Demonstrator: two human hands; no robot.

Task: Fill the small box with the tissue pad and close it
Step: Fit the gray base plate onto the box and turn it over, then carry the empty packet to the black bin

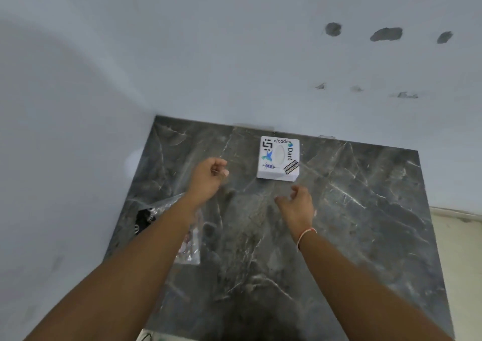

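place: plain room, kind unclear | cues: dark marble slab (339, 223); patched white wall (234, 53)
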